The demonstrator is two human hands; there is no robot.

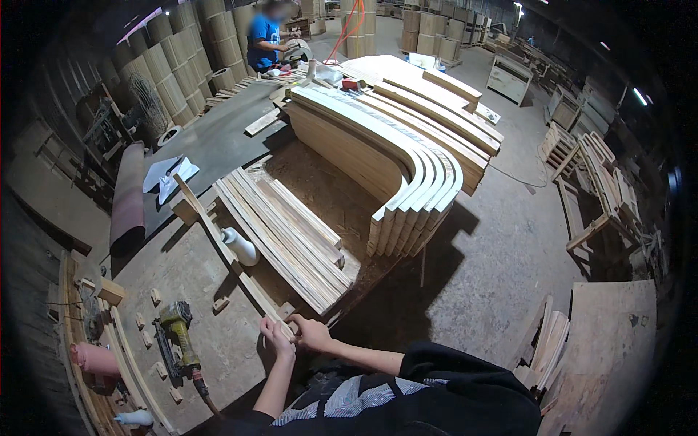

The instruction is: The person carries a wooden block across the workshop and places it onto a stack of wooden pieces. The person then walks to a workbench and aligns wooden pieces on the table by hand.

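A long, thin wooden strip (222,243) runs away from me along the bench, its near end at my hands. My left hand (277,338) is closed on that end, fingers curled at its edge. Just to the right, my right hand (311,336) is also closed on the same end; its fingertips are partly hidden. A white squeeze bottle (241,247) leans beside the strip. Right of it lies a stack of long wooden slats (283,243). On the left of the bench rests a yellow-green nail gun (178,338) with a hose.
Curved wooden panels (385,156) stand nested beyond the slats. Small wooden blocks (221,304) dot the bench. A pink roll (97,360) lies far left, and a rolled mat (129,200) stands behind. A co-worker in a blue shirt (263,40) works at the far end.
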